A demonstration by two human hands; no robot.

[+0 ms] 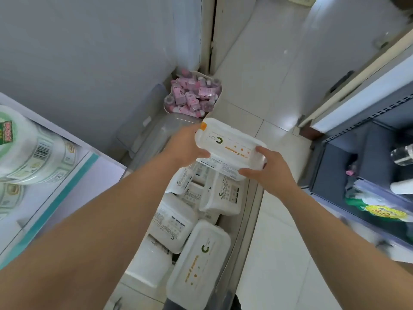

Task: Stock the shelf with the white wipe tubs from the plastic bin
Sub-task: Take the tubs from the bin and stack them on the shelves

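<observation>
plastic bin (250, 211) set on floor (281, 231) at centre, wipe tubs (199, 260) piled in it, one tub (230, 148) held above bin's far end, left hand (185, 146) at its left end, right hand (272, 171) at its right, basket (206, 75) of bottles (192, 97) placed just behind bin, shelf (357, 153) sited right, roll packs (29, 148) stacked left

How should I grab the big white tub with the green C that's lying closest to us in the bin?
Probably from above, one hand on each short end. The tub lies flat, lid up, on top of other tubs, and its long right side sits close to the bin wall, leaving fingers little room there.
</observation>
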